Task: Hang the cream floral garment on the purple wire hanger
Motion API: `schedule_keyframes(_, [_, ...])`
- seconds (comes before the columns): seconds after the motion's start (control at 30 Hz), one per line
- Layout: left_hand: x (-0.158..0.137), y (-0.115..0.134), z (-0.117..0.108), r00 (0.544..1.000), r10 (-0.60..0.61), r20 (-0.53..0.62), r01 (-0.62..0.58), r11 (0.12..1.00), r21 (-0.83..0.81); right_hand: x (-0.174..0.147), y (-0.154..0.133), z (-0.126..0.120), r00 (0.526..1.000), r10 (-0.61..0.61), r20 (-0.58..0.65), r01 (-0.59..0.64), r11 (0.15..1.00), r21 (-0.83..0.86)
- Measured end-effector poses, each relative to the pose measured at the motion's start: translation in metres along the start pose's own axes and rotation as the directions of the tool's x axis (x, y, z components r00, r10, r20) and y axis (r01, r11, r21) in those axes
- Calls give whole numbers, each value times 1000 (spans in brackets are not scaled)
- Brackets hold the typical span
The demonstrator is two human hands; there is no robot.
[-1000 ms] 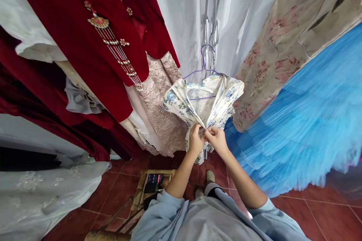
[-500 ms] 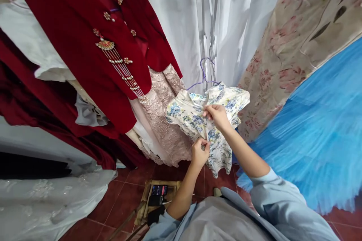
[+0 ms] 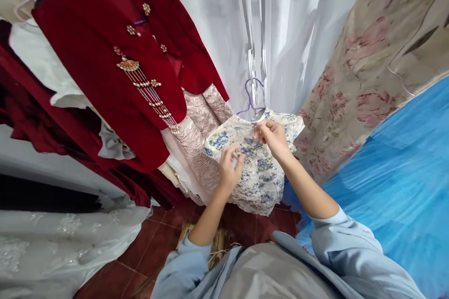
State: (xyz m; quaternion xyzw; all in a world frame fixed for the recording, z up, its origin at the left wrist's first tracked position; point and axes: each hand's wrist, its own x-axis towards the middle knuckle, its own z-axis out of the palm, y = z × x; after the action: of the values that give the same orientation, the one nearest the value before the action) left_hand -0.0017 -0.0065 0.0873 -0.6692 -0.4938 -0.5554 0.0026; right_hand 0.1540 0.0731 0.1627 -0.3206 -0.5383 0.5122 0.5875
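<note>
A small white top with blue flowers (image 3: 270,177) hangs in front of me on a purple hanger (image 3: 249,102). My right hand (image 3: 273,139) pinches the fabric at its front, just below the neckline. Over the left side of the top, my left hand (image 3: 229,170) has its fingers apart and curved, with nothing in them. Whether its fingertips brush the cloth I cannot tell. The neckline looks drawn together, and the lower part hangs loose with a flared hem.
On the left hang a dark red jacket (image 3: 115,70) with beaded ornaments and a pink textured dress (image 3: 199,149). White curtain (image 3: 298,18) covers the back. A floral cloth (image 3: 336,117) and blue tulle (image 3: 396,187) are at right. A wooden stool (image 3: 220,243) stands on red tiles.
My left hand has let go of the top's front edge and moved up and left. My right hand has risen slightly towards the neckline. The front now lies flatter, and my left arm hides the phone.
</note>
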Motion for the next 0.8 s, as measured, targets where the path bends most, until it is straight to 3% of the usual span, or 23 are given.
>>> schedule_keyframes(0.03, [26, 5, -5, 999, 44, -18, -44, 999, 23, -2, 1, -2, 1000, -16, -7, 16, 1000, -18])
schedule_keyframes(0.13, [89, 19, -12, 966, 165, 199, -182, 981, 70, -6, 3, -7, 998, -60, 31, 62, 995, -78])
schedule_keyframes(0.2, [111, 23, -10, 918, 210, 338, -252, 964, 85, -7, 5, -10, 995, -76, 67, 83, 990, -113])
schedule_keyframes(0.27, [118, 25, -6, 900, 232, 370, -281, 956, 83, -7, 8, -9, 993, -87, 80, 97, 987, -131])
schedule_keyframes(0.43, [112, 31, 0, 960, 232, 155, -240, 970, 37, -6, 28, -1, 991, -111, 69, 120, 983, -139])
schedule_keyframes(0.57, [125, 24, -15, 976, 170, -135, -178, 983, -49, -17, 63, 0, 990, 1, 142, 41, 955, -293])
schedule_keyframes(0.67, [143, -8, -51, 965, 10, -263, -62, 980, -190, -38, 96, -6, 977, 107, 186, -35, 935, -354])
schedule_keyframes(0.73, [149, -44, -81, 967, -132, -220, 63, 953, -298, -54, 113, -10, 972, 149, 182, -76, 931, -358])
schedule_keyframes(0.8, [145, -85, -103, 933, -333, -137, 242, 860, -449, -68, 125, -10, 963, 181, 199, -105, 934, -340])
